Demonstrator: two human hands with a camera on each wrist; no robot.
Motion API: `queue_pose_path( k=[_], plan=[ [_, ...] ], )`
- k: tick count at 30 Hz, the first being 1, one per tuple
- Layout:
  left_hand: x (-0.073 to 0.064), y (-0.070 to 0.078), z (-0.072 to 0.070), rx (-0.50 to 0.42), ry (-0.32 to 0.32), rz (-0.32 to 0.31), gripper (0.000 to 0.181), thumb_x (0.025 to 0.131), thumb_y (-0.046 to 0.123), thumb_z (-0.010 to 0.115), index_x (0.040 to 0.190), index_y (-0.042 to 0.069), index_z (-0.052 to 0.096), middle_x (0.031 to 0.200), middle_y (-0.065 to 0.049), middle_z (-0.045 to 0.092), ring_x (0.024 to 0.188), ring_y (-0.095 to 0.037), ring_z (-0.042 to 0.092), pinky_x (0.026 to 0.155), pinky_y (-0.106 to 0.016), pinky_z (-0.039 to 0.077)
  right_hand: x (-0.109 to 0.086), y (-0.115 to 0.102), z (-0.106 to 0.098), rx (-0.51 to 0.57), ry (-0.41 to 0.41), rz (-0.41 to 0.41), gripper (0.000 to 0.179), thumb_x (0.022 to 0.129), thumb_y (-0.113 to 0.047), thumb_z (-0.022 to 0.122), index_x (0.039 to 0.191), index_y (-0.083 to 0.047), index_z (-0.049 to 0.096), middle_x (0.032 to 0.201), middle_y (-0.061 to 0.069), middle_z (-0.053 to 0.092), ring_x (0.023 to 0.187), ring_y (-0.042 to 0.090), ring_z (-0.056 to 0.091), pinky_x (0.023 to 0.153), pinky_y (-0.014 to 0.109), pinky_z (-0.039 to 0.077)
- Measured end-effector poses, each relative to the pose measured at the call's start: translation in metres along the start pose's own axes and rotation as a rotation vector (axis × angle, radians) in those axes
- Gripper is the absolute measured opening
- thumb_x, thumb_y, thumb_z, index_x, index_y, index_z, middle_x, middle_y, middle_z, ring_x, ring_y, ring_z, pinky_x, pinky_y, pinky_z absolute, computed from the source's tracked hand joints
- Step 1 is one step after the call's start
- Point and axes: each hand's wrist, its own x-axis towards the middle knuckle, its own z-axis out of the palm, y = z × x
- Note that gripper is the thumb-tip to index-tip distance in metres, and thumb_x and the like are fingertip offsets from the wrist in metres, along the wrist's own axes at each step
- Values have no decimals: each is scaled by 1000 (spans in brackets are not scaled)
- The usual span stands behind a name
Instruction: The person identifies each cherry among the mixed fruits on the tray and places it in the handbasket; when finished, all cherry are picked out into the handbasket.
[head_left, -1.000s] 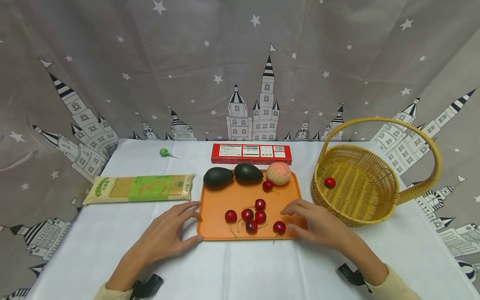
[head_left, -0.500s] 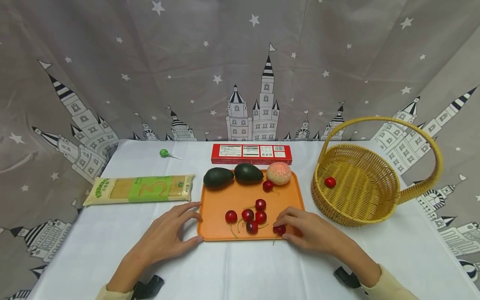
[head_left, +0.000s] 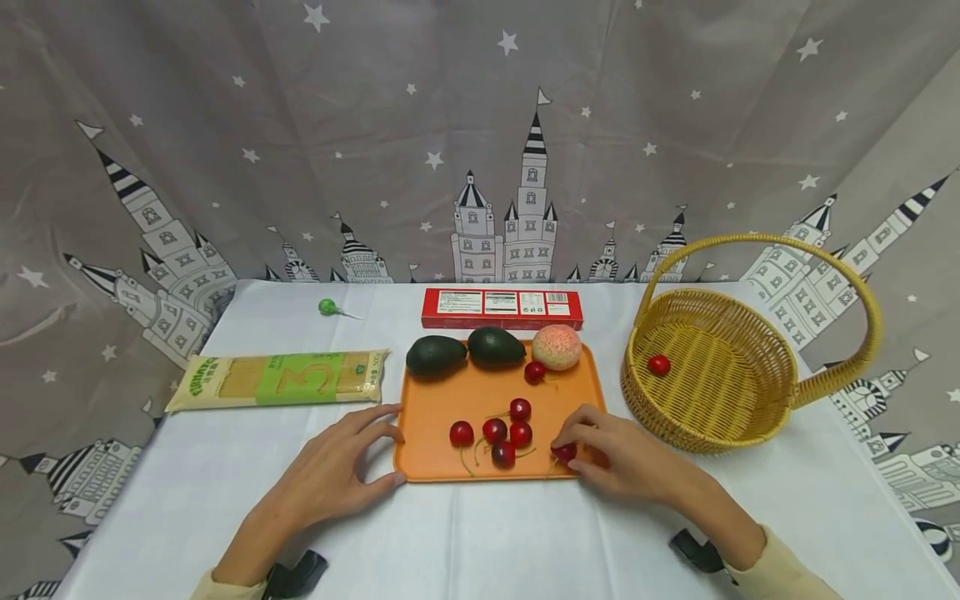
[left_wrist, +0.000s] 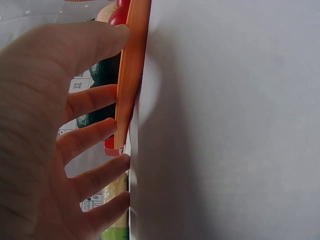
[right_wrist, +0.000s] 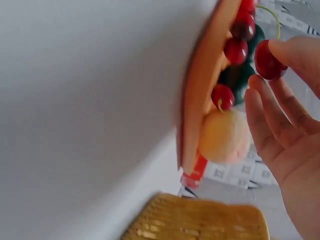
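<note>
Between thumb and fingers my right hand (head_left: 626, 454) pinches a dark red cherry (right_wrist: 267, 61) over the right front of the orange tray (head_left: 442, 400). Its green stem curves away in the right wrist view. My left hand (head_left: 330, 467) touches the tray's left edge with thumb and fingertips, the fingers spread and loosely bent. Several other cherries lie on the tray, among them one cherry (head_left: 461, 432) left of a small cluster. Along the tray's back are two dark green avocados (head_left: 497, 347) and a pink peach (head_left: 557, 347), with a cherry (head_left: 535, 372) beside the peach.
A wicker basket (head_left: 757, 421) with a tall handle stands right of the tray, one cherry (head_left: 659, 365) inside. A red box (head_left: 502, 320) lies behind the tray. To the left are a pasta packet (head_left: 300, 379) and a green lollipop (head_left: 328, 307).
My right hand has moved left onto the front right cherry and now pinches it; the cherry has shifted slightly up and to the right. My left hand stays put.
</note>
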Motion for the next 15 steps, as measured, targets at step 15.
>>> queue_pose_path(
  k=[15],
  plan=[
    [0, 0, 0, 3, 3, 5, 39, 85, 50, 88, 115, 35, 70, 159, 0, 57, 143, -34, 56, 113, -62, 51, -17, 19, -49, -73, 316, -41, 44, 81, 6, 89, 117, -15, 76, 119, -3, 67, 104, 12, 65, 81, 26, 63]
  ],
)
